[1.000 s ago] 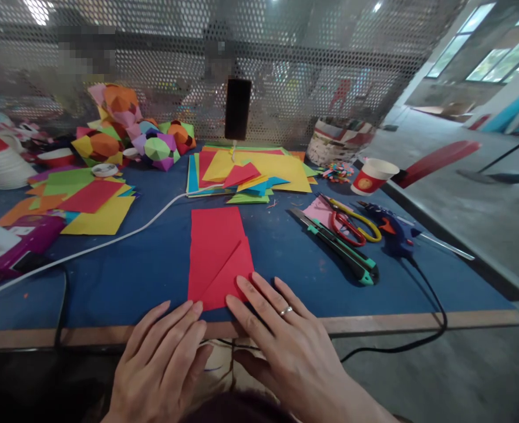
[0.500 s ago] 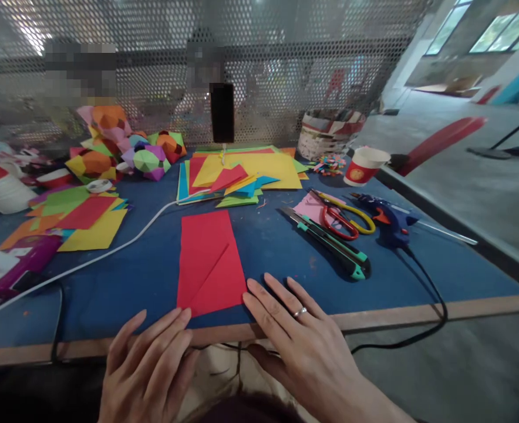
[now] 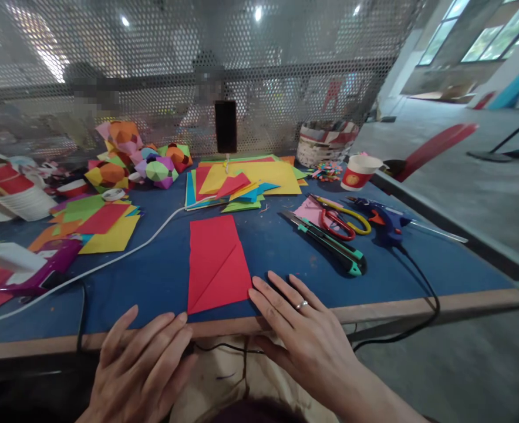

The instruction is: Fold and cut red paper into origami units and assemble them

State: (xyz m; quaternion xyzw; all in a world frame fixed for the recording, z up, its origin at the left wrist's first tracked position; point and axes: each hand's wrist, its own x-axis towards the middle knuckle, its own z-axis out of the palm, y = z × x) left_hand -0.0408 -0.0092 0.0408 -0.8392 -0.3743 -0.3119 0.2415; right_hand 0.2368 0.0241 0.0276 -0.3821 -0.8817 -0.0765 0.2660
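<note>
A red paper sheet with its near right corner folded up into a triangle lies on the blue table in front of me. My left hand rests flat at the table's wooden front edge, fingers spread, just short of the paper's near left corner. My right hand, with a ring on one finger, lies flat with fingers stretched out beside the paper's near right corner. Neither hand holds anything.
Right of the paper lie a green utility knife, red and yellow scissors and a blue glue gun with its black cord. Coloured paper stacks, folded paper balls, a paper cup, a white cable, a mesh screen behind.
Both hands have slid back off the red paper toward the table's front edge. The paper now lies uncovered. My view has shifted slightly.
</note>
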